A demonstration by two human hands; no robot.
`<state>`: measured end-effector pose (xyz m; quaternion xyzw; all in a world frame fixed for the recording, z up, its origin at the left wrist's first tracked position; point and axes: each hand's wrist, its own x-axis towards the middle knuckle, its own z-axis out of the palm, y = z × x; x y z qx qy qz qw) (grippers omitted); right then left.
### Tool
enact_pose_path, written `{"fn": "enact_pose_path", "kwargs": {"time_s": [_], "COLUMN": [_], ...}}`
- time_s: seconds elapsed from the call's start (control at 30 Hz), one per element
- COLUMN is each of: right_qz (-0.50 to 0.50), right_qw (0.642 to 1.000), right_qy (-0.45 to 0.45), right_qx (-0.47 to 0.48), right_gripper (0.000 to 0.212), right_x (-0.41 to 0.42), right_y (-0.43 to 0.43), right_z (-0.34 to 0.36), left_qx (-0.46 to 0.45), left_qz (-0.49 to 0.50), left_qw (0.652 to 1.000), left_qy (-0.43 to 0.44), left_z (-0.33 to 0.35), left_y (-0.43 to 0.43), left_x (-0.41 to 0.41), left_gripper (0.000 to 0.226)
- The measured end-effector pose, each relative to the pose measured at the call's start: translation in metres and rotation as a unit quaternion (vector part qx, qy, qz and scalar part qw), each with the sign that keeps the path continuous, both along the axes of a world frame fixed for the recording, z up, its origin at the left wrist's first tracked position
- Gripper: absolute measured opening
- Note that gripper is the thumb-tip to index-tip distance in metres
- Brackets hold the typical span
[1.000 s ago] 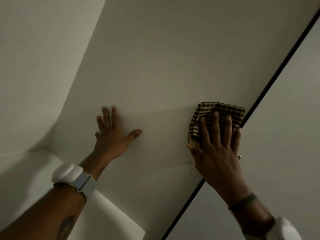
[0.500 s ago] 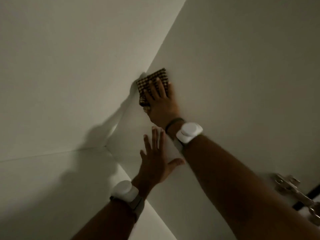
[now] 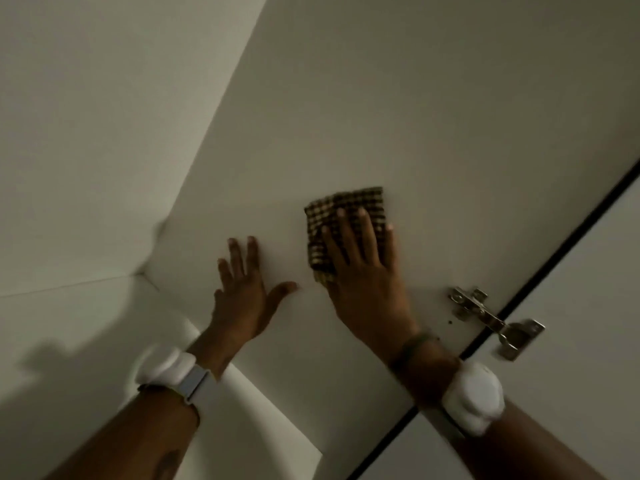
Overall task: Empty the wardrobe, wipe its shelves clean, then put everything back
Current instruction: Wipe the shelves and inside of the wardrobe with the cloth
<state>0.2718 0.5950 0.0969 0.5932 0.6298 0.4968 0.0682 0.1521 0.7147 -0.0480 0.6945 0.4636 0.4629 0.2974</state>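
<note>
I am looking into a white wardrobe compartment. My right hand lies flat with straight fingers on a folded dark checked cloth, pressing it against the white side panel. My left hand rests flat on the same panel just left of the cloth, fingers spread. The white shelf lies at the lower left, with nothing on it.
A metal door hinge is fixed to the panel's front edge, right of my right wrist. The white door stands beyond a dark gap. The back wall meets the side panel in a corner at left.
My right hand has slid the cloth from the back corner toward the front of the panel. The left hand stayed flat on the panel. The view has swung right, showing the hinge more fully.
</note>
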Motion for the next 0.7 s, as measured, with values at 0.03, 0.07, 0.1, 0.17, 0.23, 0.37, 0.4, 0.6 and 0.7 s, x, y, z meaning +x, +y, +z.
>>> {"fn": "enact_pose_path", "kwargs": {"time_s": [0.03,0.07,0.1,0.17,0.23,0.37,0.4,0.6,0.7], "right_qz": [-0.023,-0.042,-0.053,-0.076,-0.084,-0.079,-0.073,0.037,0.073], "right_qw": [1.000,0.999,0.998,0.996,0.994,0.995,0.995,0.993,0.992], "right_qy": [-0.004,-0.012,-0.025,-0.053,-0.068,-0.057,-0.058,-0.063,-0.057], "right_qx": [0.008,0.017,0.023,0.015,-0.009,-0.034,-0.043,-0.090,-0.085], "right_gripper": [0.069,0.069,0.070,0.071,0.073,0.083,0.085,0.084,0.074], "right_x": [0.017,0.033,0.046,0.064,0.073,0.077,0.075,0.014,-0.039], "right_y": [-0.028,-0.053,-0.073,-0.100,-0.111,-0.107,-0.100,0.005,0.100], "right_z": [-0.004,-0.007,-0.011,-0.017,-0.023,-0.033,-0.034,-0.035,-0.029], "left_qx": [-0.013,-0.021,-0.026,-0.027,-0.019,-0.002,0.006,0.021,0.018], "left_qz": [0.008,0.013,0.016,0.017,0.020,0.019,0.022,0.021,0.014], "left_qw": [1.000,0.999,0.999,0.997,0.996,0.996,0.996,0.997,0.999], "left_qy": [-0.010,-0.023,-0.037,-0.070,-0.084,-0.088,-0.087,-0.067,-0.049], "left_z": [-0.004,-0.006,-0.010,-0.017,-0.024,-0.040,-0.043,-0.049,-0.053], "left_y": [-0.003,-0.006,-0.008,-0.010,-0.012,-0.015,-0.017,-0.021,-0.017], "left_x": [0.003,0.005,0.007,0.010,0.013,0.018,0.018,0.016,0.013], "left_gripper": [0.113,0.113,0.112,0.110,0.107,0.104,0.104,0.101,0.099]}}
